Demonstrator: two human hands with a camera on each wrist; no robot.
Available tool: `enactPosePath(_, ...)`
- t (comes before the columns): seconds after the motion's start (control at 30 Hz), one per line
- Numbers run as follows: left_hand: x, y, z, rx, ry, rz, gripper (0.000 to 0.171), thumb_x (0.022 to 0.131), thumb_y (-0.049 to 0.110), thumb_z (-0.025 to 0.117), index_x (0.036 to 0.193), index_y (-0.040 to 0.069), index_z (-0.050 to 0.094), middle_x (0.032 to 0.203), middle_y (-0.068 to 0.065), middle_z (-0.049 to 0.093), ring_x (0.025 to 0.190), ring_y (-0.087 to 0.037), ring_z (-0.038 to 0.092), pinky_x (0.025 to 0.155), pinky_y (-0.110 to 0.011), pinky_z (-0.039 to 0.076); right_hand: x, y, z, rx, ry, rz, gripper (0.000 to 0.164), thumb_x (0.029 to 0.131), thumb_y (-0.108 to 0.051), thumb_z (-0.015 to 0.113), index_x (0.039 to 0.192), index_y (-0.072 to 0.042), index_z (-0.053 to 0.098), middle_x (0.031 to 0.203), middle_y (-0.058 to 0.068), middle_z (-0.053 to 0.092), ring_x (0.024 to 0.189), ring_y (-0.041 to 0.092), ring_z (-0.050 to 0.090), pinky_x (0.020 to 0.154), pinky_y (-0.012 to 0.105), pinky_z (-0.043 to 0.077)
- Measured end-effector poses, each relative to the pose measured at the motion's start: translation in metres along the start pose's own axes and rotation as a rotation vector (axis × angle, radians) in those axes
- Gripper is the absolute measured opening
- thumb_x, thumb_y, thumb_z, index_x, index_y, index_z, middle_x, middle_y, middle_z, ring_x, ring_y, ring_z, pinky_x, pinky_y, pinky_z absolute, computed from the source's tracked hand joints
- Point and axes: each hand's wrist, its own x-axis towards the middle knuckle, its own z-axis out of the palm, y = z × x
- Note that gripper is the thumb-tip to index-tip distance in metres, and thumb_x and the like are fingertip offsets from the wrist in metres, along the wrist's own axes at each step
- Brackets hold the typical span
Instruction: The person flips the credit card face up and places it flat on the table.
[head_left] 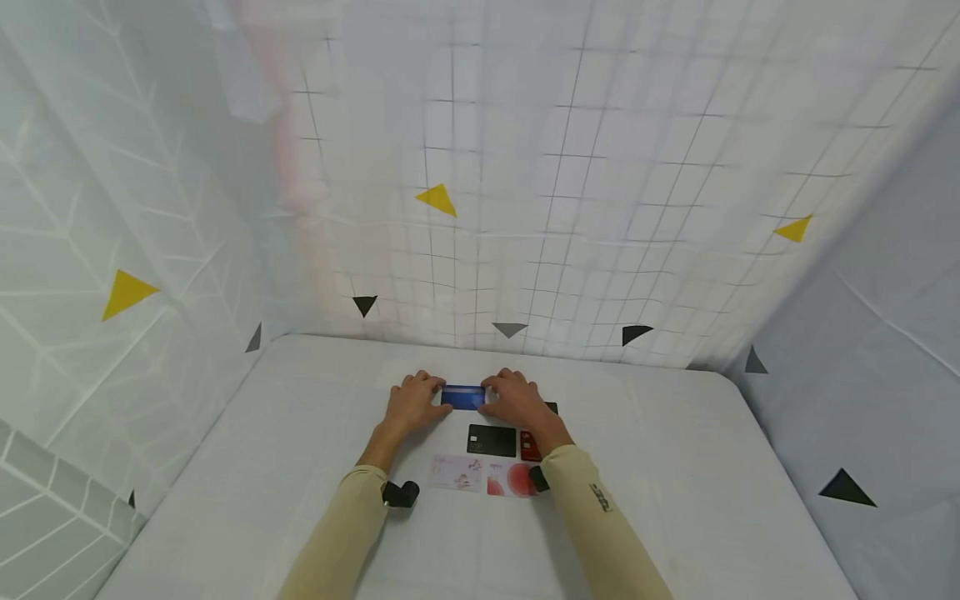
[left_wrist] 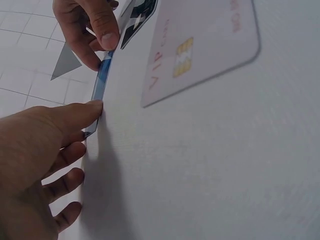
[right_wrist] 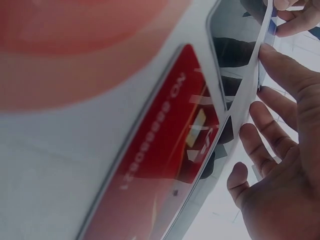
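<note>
At the far side of the table, a blue card (head_left: 462, 397) is held by its two short ends. My left hand (head_left: 410, 406) pinches the left end between thumb and forefinger; the other fingers spread away from it in the left wrist view. On the opposite end, my right hand (head_left: 521, 400) pinches with thumb and forefinger. Just below the blue card lies a black card (head_left: 491, 441) with a chip. Beside that, a red card (head_left: 529, 447) is partly hidden by the right wrist. Another dark card (head_left: 552, 407) peeks out behind the right hand.
Nearer me lie a pale pink VIP card (head_left: 456, 472) and a card with red circles (head_left: 513, 479), partly covered by the right wrist's camera. All rest on a white-covered table (head_left: 247, 467). A white gridded sheet (head_left: 510, 167) hangs behind its far edge.
</note>
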Motion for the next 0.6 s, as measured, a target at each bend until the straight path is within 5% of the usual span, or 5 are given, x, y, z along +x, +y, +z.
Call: enactPosePath(0.6,-0.0026,-0.0007,-0.0024,-0.052,0.001,0.005,0.06,0.083,0.044,0.081,0.134,0.016,0.064,0.118,-0.004,0.062,0.112,-0.027,0.054,0.096,-0.052,0.041,-0.0019,0.0022,0.0011,0.034,0.014,-0.002,0.053,0.089,-0.046,0.074,0.135,-0.022,0.062,0.121,0.003,0.058,0.117,0.027,0.049,0.102,0.061,0.037)
